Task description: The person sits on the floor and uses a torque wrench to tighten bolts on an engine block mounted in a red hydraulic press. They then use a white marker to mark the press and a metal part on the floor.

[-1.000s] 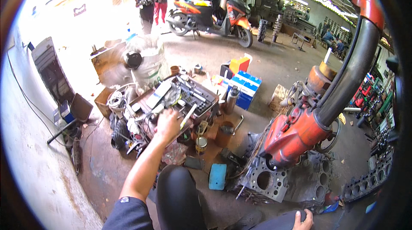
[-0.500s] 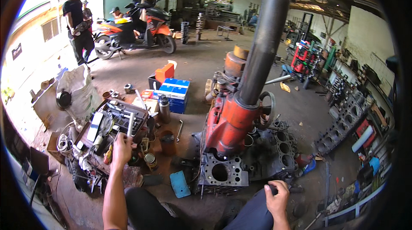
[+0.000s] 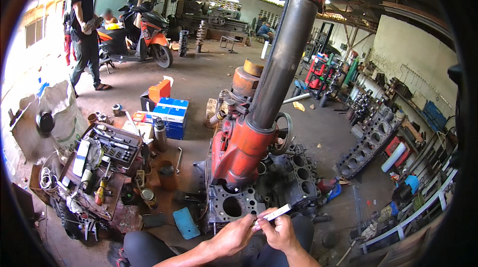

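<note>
In front of me, my left hand (image 3: 233, 237) and my right hand (image 3: 281, 233) come together just above my knees. Both are closed on a narrow white stick (image 3: 279, 212) with dark marks along it. Its far end sticks out up and to the right past my right fingers, while its near end is hidden between my fingertips. Just behind the hands is an engine block (image 3: 213, 206) with a large round bore (image 3: 232, 207). Over that block stands a red machine head (image 3: 244, 155) on a thick dark column (image 3: 284, 58).
To the left, an open tool tray (image 3: 130, 160) and a screwdriver (image 3: 101, 191) lie among clutter. A blue box (image 3: 171, 127), a thermos flask (image 3: 160, 135) and a blue plate (image 3: 186, 224) are nearby. More engine blocks (image 3: 366, 147) lie right. A person (image 3: 84, 33) stands by a motor scooter (image 3: 144, 38).
My left hand has moved from the tool tray to the middle, bringing the white stick. My right hand has left my knee and taken hold of it too. The view has shifted right.
</note>
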`<action>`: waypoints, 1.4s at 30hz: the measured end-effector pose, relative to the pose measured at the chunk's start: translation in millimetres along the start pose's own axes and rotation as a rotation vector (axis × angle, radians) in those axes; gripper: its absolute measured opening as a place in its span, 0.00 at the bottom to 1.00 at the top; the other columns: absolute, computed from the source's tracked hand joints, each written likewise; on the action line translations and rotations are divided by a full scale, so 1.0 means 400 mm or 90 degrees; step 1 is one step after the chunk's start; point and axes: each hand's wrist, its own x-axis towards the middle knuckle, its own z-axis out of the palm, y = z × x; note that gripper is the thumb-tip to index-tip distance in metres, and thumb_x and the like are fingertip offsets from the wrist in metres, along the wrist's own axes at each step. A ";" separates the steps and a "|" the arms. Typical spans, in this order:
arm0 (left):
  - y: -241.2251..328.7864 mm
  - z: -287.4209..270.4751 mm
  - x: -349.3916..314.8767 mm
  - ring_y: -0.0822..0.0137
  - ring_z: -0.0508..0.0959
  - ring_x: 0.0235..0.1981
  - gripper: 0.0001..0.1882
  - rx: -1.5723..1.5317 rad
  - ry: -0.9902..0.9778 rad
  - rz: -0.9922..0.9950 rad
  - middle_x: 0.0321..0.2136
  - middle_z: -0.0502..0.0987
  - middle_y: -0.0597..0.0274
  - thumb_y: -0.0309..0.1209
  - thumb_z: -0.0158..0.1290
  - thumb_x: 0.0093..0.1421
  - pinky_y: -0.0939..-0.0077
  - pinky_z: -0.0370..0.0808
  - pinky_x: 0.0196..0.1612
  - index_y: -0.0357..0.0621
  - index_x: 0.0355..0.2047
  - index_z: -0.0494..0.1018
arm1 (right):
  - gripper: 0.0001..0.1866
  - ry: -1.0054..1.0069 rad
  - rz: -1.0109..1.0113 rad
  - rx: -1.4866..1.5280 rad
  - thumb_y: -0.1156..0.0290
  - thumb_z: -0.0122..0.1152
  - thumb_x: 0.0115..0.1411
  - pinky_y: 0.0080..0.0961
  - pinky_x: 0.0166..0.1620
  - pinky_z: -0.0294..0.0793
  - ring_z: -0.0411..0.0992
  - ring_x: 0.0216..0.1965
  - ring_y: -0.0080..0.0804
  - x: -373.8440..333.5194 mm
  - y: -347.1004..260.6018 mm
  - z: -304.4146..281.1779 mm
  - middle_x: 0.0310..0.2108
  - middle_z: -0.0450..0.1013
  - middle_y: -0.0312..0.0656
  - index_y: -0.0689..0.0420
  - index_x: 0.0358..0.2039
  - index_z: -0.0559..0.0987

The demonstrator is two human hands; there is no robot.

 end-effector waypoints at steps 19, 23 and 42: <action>0.061 -0.134 -0.071 0.61 0.78 0.26 0.17 -0.199 0.154 -0.025 0.25 0.76 0.54 0.39 0.57 0.65 0.65 0.74 0.31 0.38 0.43 0.69 | 0.10 0.179 -0.366 0.304 0.66 0.61 0.66 0.25 0.25 0.74 0.72 0.24 0.27 0.123 -0.284 -0.064 0.28 0.73 0.42 0.58 0.38 0.73; 0.021 -0.167 -0.059 0.62 0.81 0.26 0.26 -0.158 0.184 -0.045 0.21 0.76 0.56 0.48 0.61 0.62 0.67 0.76 0.31 0.37 0.46 0.71 | 0.11 0.404 -0.479 0.441 0.64 0.61 0.66 0.23 0.22 0.71 0.70 0.17 0.24 0.185 -0.365 -0.090 0.24 0.71 0.37 0.57 0.37 0.72; -0.085 -0.139 -0.017 0.47 0.82 0.22 0.21 0.049 0.202 -0.001 0.17 0.77 0.50 0.47 0.59 0.62 0.57 0.78 0.27 0.40 0.38 0.74 | 0.12 0.352 -0.499 -0.253 0.81 0.63 0.61 0.22 0.33 0.80 0.78 0.28 0.27 0.491 -0.334 -0.175 0.32 0.80 0.48 0.71 0.45 0.78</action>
